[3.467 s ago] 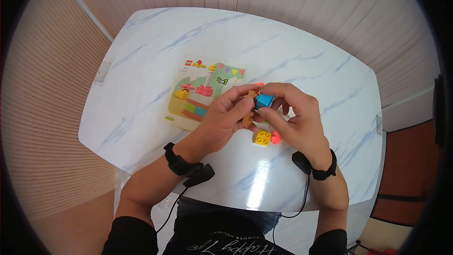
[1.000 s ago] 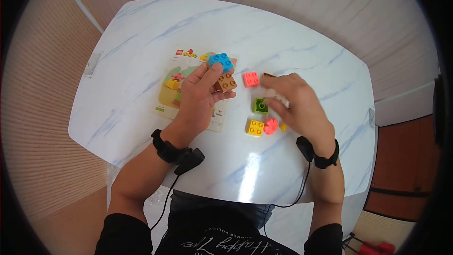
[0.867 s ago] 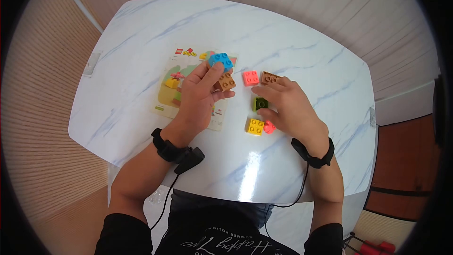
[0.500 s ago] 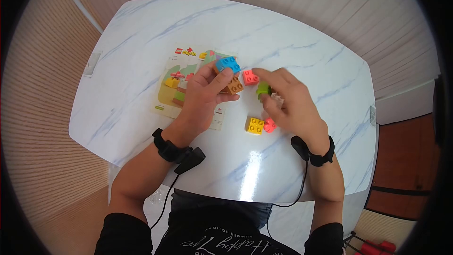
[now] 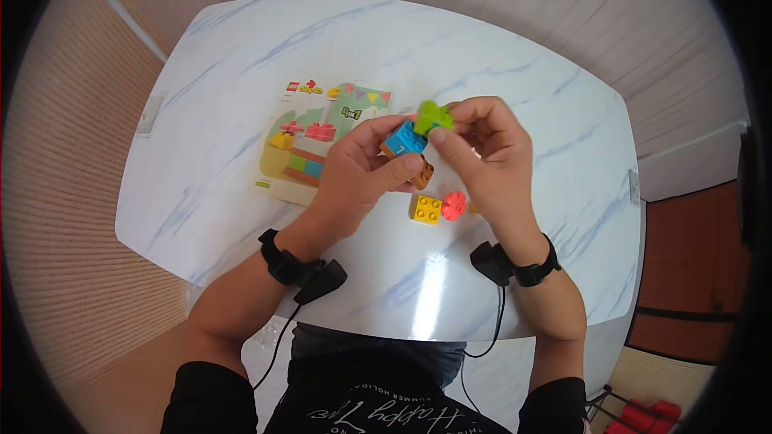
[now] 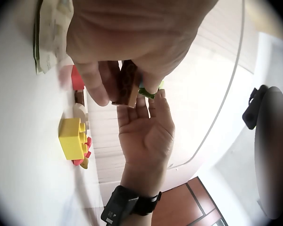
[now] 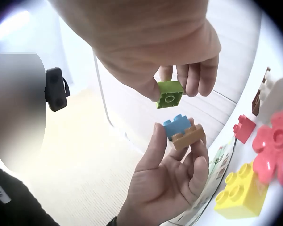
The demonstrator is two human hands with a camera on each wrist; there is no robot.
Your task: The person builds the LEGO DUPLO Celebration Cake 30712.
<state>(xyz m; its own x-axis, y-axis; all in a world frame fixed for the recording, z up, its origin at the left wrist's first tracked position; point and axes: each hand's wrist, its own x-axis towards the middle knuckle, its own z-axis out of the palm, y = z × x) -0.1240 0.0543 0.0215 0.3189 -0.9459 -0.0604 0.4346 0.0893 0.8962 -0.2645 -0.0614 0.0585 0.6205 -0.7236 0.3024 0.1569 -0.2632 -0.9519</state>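
Note:
My left hand (image 5: pixel 362 169) holds a tan-brown brick (image 7: pixel 188 137) with a blue brick (image 5: pixel 404 141) seated on one part of it. A number 1 shows on the blue brick's side, and some brown studs beside it stay bare. Between thumb and fingers of my right hand (image 5: pixel 492 145) is a bright green brick (image 7: pixel 170 94), its hollow underside facing the blue studs. In the right wrist view a small gap separates the green brick from the blue one. Both hands are raised above the table, and my left fingers hide part of the brown brick.
On the white marbled table (image 5: pixel 241 56) lie a yellow brick (image 5: pixel 425 209), a coral flower piece (image 5: pixel 453 206), a red brick (image 7: pixel 244 128), a dark brown brick (image 7: pixel 257 102) and a white piece (image 7: pixel 276 96). A picture booklet (image 5: pixel 277 169) lies left of them, partly behind my left hand.
My right hand has picked the green brick up off the table and brought it beside the blue brick. My left hand has moved right and turned its joined bricks, so the printed side shows.

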